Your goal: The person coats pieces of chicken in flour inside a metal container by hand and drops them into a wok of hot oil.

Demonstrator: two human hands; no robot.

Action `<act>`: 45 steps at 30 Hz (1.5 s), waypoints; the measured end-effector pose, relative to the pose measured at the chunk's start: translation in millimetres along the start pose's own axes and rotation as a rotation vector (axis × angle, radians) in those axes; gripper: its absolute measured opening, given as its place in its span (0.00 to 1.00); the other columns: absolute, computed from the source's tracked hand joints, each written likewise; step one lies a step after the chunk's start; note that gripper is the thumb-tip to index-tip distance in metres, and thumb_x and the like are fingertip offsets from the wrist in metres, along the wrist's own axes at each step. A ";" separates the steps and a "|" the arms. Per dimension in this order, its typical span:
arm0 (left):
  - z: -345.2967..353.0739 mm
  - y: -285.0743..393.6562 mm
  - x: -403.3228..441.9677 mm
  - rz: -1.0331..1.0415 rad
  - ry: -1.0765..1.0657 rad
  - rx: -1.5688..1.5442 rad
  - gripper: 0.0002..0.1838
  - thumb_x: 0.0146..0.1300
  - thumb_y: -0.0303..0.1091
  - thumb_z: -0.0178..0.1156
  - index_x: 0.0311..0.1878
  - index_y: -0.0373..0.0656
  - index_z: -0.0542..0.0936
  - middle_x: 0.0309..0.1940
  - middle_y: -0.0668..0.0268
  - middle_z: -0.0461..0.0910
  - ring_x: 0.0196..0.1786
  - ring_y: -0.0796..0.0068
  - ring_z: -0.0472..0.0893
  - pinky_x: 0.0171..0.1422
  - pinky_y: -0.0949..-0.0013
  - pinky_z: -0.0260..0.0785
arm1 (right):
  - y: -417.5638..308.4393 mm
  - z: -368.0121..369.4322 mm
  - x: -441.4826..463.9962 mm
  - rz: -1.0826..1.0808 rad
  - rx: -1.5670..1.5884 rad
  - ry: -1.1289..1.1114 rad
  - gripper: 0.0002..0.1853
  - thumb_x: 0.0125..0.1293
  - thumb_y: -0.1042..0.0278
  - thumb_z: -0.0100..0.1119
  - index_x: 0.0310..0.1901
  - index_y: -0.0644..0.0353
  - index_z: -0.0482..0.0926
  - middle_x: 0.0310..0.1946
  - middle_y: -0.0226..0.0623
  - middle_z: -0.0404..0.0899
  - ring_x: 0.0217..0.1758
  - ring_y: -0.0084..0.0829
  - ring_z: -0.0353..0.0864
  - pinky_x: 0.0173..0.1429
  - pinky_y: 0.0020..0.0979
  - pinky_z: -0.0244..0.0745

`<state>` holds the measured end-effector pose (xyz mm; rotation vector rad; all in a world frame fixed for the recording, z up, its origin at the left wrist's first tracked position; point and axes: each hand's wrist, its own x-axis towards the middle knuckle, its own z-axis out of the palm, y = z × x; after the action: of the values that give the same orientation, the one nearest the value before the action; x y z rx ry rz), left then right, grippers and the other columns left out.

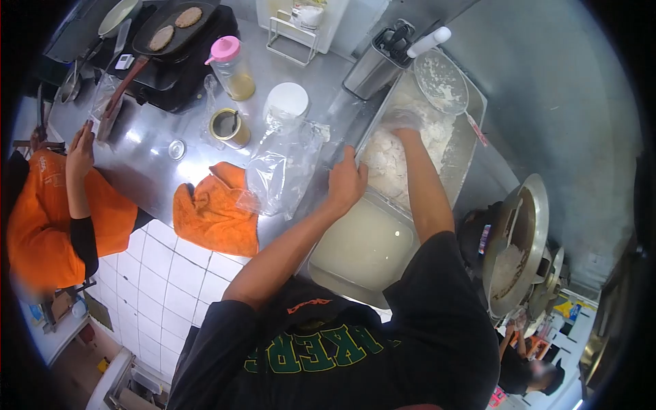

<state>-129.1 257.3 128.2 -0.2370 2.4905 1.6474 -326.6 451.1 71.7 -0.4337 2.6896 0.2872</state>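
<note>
My left hand [348,179] is closed on the near-left rim of a long metal tray [471,147] filled with white flour [437,133]. Inside the tray, my right hand [402,121] reaches down into the flour and seems to wear a clear plastic glove. Its fingers are blurred and partly hidden. Lumpy flour-coated pieces [384,158] lie beside it. A round strainer [441,80] dusted with flour rests over the tray's far end. Close to my body stands a container of pale, milky liquid [362,242].
Left of the tray lie a clear plastic bag [283,171] and an orange cloth [215,208]. Beyond are an open can [230,128], a pink-lidded bottle [232,68] and a frying pan [174,31] with two patties. A co-worker [68,212] stands left; a large wok [516,246] is right.
</note>
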 end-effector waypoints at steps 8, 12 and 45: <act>-1.4 -1.4 -0.8 -0.019 -0.021 -0.062 0.15 0.64 0.30 0.55 0.49 0.36 0.63 0.29 0.37 0.79 0.36 0.32 0.79 0.43 0.38 0.69 | 18.1 -21.3 -94.7 -0.178 0.128 -0.141 0.25 0.67 0.46 0.44 0.56 0.48 0.81 0.63 0.35 0.76 0.67 0.39 0.73 0.71 0.40 0.64; 0.0 1.3 0.9 -0.021 -0.013 -0.047 0.15 0.64 0.30 0.55 0.48 0.36 0.63 0.28 0.37 0.79 0.36 0.32 0.79 0.43 0.39 0.69 | 45.2 -7.7 -123.7 -0.047 -0.082 0.154 0.23 0.70 0.52 0.46 0.61 0.51 0.78 0.66 0.36 0.73 0.69 0.36 0.70 0.71 0.35 0.64; 5.1 1.1 1.0 0.048 0.032 0.095 0.13 0.64 0.31 0.53 0.46 0.35 0.64 0.27 0.37 0.78 0.34 0.31 0.77 0.40 0.40 0.66 | 53.4 106.0 -148.7 0.398 1.572 -0.035 0.36 0.73 0.44 0.38 0.75 0.59 0.53 0.77 0.40 0.47 0.79 0.38 0.46 0.80 0.37 0.41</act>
<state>-130.1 262.3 127.0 -0.1957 2.6093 1.5490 -177.7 566.6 45.6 0.5634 2.0742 -1.5501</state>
